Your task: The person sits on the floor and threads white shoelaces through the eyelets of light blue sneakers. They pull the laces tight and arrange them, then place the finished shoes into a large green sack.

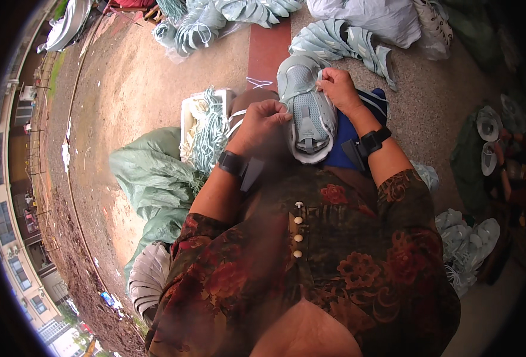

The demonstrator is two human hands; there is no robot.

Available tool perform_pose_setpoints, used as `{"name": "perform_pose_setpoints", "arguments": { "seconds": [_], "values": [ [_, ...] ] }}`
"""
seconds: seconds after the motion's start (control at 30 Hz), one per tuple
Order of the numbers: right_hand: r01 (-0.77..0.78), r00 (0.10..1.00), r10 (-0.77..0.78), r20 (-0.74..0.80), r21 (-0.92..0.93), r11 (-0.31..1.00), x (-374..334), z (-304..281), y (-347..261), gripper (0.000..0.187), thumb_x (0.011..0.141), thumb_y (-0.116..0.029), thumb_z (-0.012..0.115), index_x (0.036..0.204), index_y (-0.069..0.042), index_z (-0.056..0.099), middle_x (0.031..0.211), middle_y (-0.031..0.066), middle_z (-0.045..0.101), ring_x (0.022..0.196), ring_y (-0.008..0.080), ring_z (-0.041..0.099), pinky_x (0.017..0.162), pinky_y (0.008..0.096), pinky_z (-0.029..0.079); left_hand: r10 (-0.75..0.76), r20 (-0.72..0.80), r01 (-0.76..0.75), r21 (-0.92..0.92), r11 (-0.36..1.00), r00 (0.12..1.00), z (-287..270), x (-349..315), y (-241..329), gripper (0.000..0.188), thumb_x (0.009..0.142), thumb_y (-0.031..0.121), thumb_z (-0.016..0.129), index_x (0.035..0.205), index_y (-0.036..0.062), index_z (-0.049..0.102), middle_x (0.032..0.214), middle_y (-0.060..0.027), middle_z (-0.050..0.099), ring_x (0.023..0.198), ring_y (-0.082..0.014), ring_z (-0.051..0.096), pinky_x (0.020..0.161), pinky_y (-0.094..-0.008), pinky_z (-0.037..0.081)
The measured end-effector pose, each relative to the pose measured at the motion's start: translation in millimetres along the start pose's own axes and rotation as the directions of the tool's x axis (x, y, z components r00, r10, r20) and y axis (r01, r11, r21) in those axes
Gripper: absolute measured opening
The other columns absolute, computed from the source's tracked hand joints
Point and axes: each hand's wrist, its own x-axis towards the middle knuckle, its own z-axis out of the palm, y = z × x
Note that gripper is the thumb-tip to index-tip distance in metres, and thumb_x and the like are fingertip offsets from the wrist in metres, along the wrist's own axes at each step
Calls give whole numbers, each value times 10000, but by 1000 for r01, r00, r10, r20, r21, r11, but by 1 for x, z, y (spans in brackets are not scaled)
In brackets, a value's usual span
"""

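Note:
A pale grey-blue shoe upper lies across my lap, its rounded end pointing away and its open collar toward me. My left hand is closed in a pinch at the upper's left edge, on what looks like a thin pale lace. Farther up, at the right edge, my right hand pinches a similar pale strand; its fingertips partly hide it. Blue cloth shows beneath the upper. To the left, a white tray holds bundles of pale green and cream laces.
Stacked pale uppers lie ahead, near white sacks. Green sacking is at the left, with grey stacked pieces below it. More uppers lie at the right. Another person's hand is at the far right.

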Motion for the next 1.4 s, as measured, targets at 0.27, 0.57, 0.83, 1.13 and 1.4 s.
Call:
{"name": "perform_pose_setpoints", "arguments": {
  "seconds": [0.27, 0.57, 0.83, 1.13, 1.4],
  "values": [
    [299, 913, -395, -99, -497, 815, -12, 21, -11, 131, 744, -10, 586, 774, -13, 458, 676, 199, 512, 664, 407, 522, 572, 428, 425, 18, -3, -18, 17, 1000, 1000, -1, -4, -4, 105, 820, 126, 650, 790, 42, 595, 712, 64, 540, 647, -22, 444, 596, -182, 376],
    [37, 977, -97, -190, -299, 954, -14, 26, -5, 199, 703, -125, 647, 637, -22, 490, 662, 204, 540, 656, 410, 531, 567, 461, 414, 573, 105, -497, 638, 588, 813, 28, -2, -11, 178, 654, 0, 578, 814, 72, 550, 868, -124, 560, 793, -335, 567, 676, -375, 466],
    [-73, 920, -100, -378, -417, 906, -18, 35, -15, 202, 708, -158, 656, 677, -28, 503, 649, 181, 545, 630, 384, 541, 545, 449, 405, 534, 416, -618, 734, 281, 737, 17, 32, -9, 79, 758, 51, 522, 827, 37, 487, 832, -136, 514, 709, -331, 555, 603, -389, 471],
    [-169, 922, -20, -387, -448, 878, -25, 38, -29, 144, 767, -155, 597, 754, -58, 491, 702, 165, 560, 693, 386, 549, 567, 466, 404, 567, 302, -511, 822, 253, 766, 18, 30, -1, 92, 743, 62, 513, 825, 22, 507, 818, -149, 519, 765, -339, 530, 671, -416, 445],
    [-193, 922, -8, -387, -479, 856, -26, 40, -34, 130, 776, -152, 584, 754, -54, 502, 706, 187, 569, 708, 400, 560, 580, 487, 412, 489, 327, -395, 918, 38, 809, 23, 24, -16, 167, 727, 107, 510, 884, 49, 515, 946, -102, 522, 892, -278, 499, 756, -377, 411]
  ]
}}
